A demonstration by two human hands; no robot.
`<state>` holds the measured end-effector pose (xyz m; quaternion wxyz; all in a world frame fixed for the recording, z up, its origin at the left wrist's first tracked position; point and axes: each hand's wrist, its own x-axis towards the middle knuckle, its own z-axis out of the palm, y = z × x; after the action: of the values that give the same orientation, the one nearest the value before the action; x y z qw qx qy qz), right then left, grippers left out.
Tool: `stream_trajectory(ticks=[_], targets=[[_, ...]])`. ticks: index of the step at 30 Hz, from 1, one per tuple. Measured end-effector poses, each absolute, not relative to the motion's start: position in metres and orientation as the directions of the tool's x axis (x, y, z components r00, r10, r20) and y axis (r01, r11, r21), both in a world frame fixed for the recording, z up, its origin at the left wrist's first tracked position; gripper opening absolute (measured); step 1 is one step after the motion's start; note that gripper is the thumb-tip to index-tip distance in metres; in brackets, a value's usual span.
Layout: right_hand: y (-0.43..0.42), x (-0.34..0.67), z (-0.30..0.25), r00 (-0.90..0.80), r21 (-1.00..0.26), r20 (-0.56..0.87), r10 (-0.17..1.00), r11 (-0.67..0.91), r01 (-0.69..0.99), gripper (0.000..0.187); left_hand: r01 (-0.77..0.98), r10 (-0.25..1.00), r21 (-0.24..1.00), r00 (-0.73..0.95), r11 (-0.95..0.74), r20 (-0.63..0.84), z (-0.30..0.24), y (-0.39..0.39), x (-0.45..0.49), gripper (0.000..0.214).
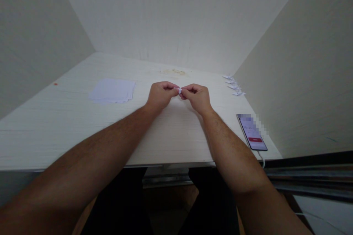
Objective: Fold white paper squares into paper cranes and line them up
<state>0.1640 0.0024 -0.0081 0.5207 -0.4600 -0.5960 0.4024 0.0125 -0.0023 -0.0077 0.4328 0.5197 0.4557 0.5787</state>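
Nearest us are our dark-clothed legs, under the edge of the pale table; at its right lies a lit phone with a white cable; farther in, at the middle, our left hand and right hand together pinch a small white paper at their fingertips; leftward lies a stack of sheets; far right, small folded papers line up near the side wall; beyond our hands we see a yellowish stain.
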Motion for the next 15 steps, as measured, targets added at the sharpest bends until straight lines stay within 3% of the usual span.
stream_trajectory(ticks=[15], targets=[[0.0039, 0.1667, -0.0130, -0.020, -0.891, 0.352, 0.936, 0.341, 0.301, 0.014, -0.001, 0.978, 0.979, -0.051, -0.203, 0.203, -0.0090, -0.0014, 0.0129, 0.007]])
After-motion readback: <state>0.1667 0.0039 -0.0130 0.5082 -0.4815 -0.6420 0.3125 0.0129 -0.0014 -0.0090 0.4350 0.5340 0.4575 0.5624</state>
